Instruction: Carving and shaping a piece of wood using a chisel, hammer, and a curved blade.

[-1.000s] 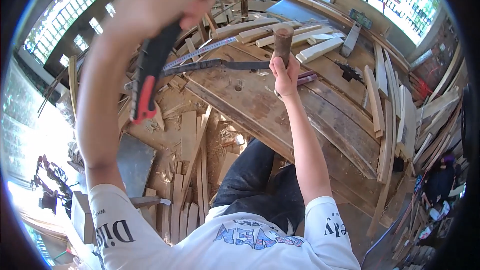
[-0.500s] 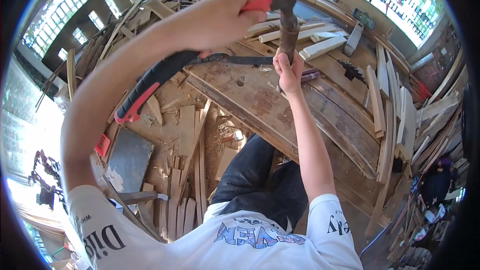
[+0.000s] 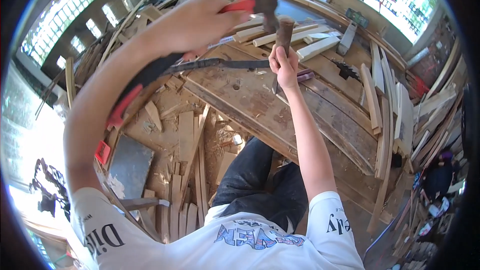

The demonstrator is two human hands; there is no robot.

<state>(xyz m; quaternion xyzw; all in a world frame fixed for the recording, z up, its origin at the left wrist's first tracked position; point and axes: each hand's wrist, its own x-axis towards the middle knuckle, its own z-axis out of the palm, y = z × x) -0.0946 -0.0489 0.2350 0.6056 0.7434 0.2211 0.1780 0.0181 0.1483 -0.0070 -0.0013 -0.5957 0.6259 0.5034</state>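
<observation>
My left hand [image 3: 200,22] is raised at upper middle, fingers wrapped round a claw hammer [image 3: 268,6]. Its dark head points toward my right hand, and the black-and-red grip slants out behind my forearm to the lower left. In my closed right hand [image 3: 285,67] stands a chisel [image 3: 284,34], its brown wooden handle upright with the top showing above my fist. A narrow dark blade shows below that hand at the wooden workbench [image 3: 255,92]. The hammer head appears just left of the handle's top; whether they touch, I cannot tell. A long thin dark strip [image 3: 220,63] runs across behind.
Pale wood offcuts [image 3: 317,47] lie on the far part of the bench, beside a black jagged piece [image 3: 347,70]. Long boards [image 3: 384,120] lean along the right. Planks [image 3: 176,195] and a grey panel [image 3: 131,162] lie at lower left among wood shavings.
The hammer has shifted a little left and away from the chisel handle, whose top is now uncovered. My right hand keeps the chisel in nearly the same place.
</observation>
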